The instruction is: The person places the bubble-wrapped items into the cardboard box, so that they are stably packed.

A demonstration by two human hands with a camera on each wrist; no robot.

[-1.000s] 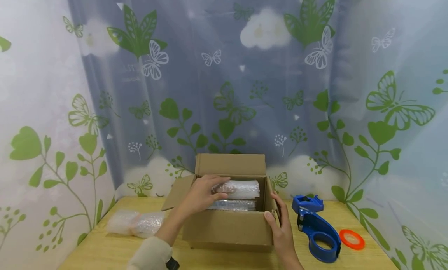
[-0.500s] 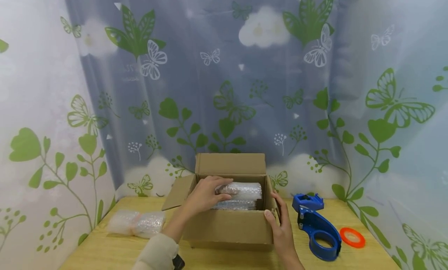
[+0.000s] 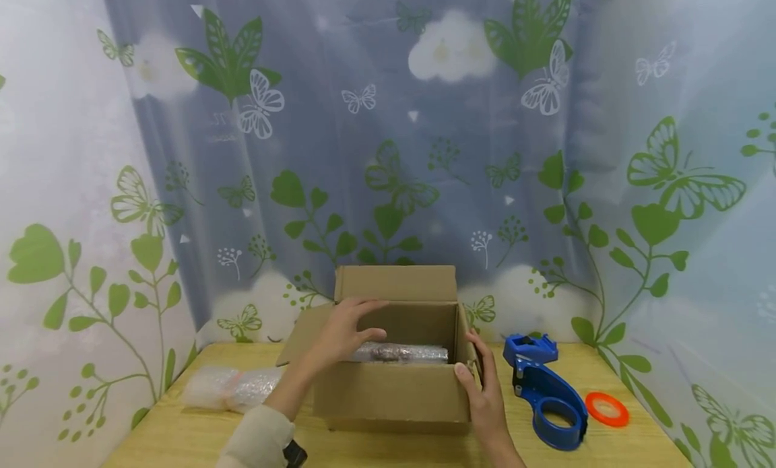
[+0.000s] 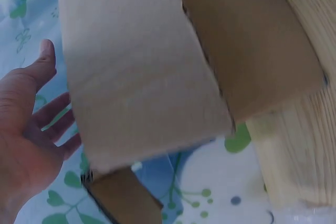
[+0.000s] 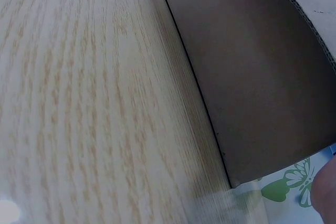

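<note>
An opened cardboard box (image 3: pixel 391 394) stands on the wooden table, its back and left flaps folded out. Inside, near the front wall, lies a bubble-wrapped bundle (image 3: pixel 406 353); the wall hides its lower part. My left hand (image 3: pixel 344 330) hovers over the box's left side with thumb and fingers apart and nothing between them. In the left wrist view the same hand (image 4: pixel 31 129) shows spread fingers beside a flap (image 4: pixel 136 72). With thumb on the front and fingers along the right side, my right hand (image 3: pixel 488 394) grips the box's right front corner.
Another bubble-wrapped bundle (image 3: pixel 233 389) with a pinkish band lies left of the box. To the right are a small blue tape dispenser (image 3: pixel 530 348), a larger blue tape dispenser (image 3: pixel 552 411) and an orange ring (image 3: pixel 607 409). A patterned curtain (image 3: pixel 388 151) hangs behind.
The upper bubble-wrapped bundle that my left hand held has gone down into the box, out of the fingers. My left hand has drawn back slightly leftward. My right hand keeps its grip.
</note>
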